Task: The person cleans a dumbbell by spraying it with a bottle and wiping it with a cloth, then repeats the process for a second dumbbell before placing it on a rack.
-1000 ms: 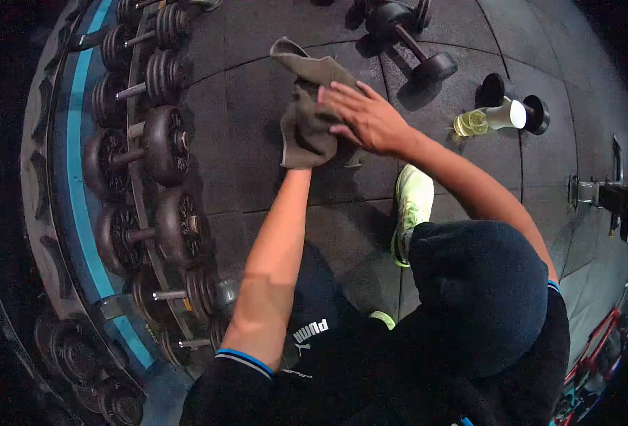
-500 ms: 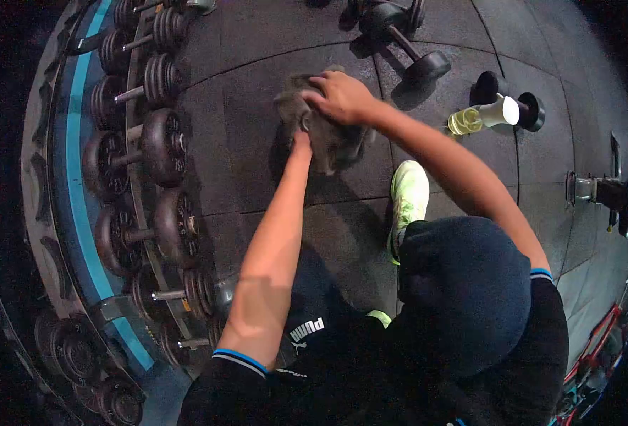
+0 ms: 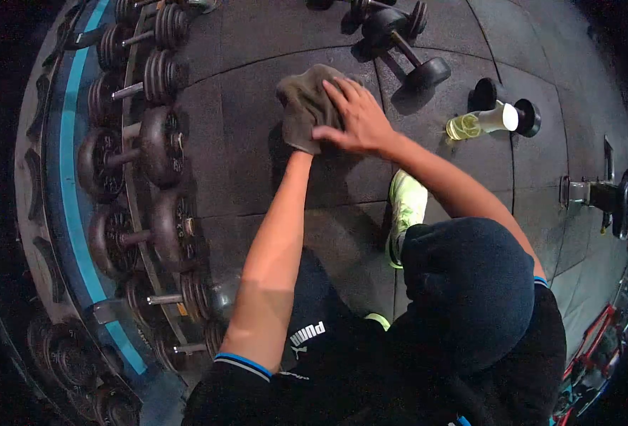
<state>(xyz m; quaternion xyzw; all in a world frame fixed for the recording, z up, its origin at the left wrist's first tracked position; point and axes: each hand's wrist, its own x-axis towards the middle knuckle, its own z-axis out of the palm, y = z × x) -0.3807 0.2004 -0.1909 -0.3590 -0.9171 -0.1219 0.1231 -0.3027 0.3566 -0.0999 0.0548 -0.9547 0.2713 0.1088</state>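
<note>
While the cloth [image 3: 305, 106] is covering the left hand [image 3: 300, 157], ahead and left of the shoe [image 3: 408, 202], it is hiding that grip's state; the right hand [image 3: 362, 122] is lying open against it, where pressing evenly is probably preventing bunching.

Dark tiled floor [image 3: 239, 167], black dumbbells [image 3: 405, 50] on it, bottle [image 3: 481, 122] of yellow liquid beside one dumbbell
</note>
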